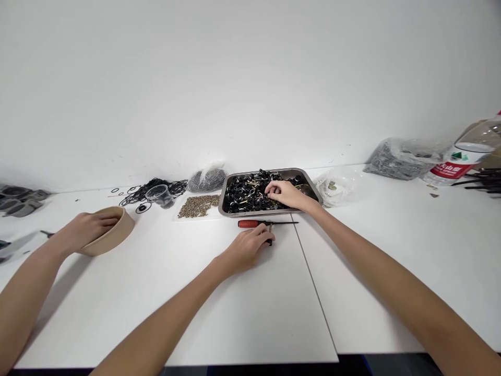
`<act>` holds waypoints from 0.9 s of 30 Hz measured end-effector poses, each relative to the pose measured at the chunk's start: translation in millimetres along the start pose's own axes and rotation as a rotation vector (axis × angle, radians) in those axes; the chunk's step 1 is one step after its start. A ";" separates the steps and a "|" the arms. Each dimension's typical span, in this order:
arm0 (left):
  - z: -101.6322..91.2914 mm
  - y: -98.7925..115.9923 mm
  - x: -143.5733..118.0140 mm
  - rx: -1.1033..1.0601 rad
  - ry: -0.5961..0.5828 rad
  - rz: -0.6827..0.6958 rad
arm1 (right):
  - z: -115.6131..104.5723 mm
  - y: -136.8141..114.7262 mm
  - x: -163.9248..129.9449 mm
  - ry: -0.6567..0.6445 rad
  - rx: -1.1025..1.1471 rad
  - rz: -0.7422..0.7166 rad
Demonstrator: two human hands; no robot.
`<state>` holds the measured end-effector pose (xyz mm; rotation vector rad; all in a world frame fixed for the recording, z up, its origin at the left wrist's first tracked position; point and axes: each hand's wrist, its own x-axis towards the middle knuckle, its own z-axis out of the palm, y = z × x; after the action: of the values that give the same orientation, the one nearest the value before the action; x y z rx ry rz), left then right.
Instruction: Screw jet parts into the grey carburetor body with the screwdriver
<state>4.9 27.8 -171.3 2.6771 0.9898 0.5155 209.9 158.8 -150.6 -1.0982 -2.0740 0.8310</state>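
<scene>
My left hand, low over the white table, is closed around a small black part with a metal piece. Just beyond it lies a screwdriver with a red handle, its dark shaft pointing right. My right hand reaches over a metal tray heaped with small black and metal parts. Its fingers are bent and drawn together at the pile; whatever is between them is hidden.
At left, another person's hand dips into a tan bowl. Brass-coloured pieces, a clear cup, black rings and a bag of grey pieces sit left of the tray. A bottle stands far right.
</scene>
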 end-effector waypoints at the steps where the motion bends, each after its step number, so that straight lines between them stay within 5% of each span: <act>1: -0.3 0.2 0.0 -0.004 0.004 -0.004 | -0.1 -0.1 -0.1 0.001 -0.004 -0.001; 27: 3.6 -1.4 -0.2 -0.001 0.049 -0.026 | -1.2 6.2 1.1 0.143 -0.202 -0.012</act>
<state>5.4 28.4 -175.1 2.6590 1.0365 0.5783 213.2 162.8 -154.4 -1.2131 -2.0748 0.5292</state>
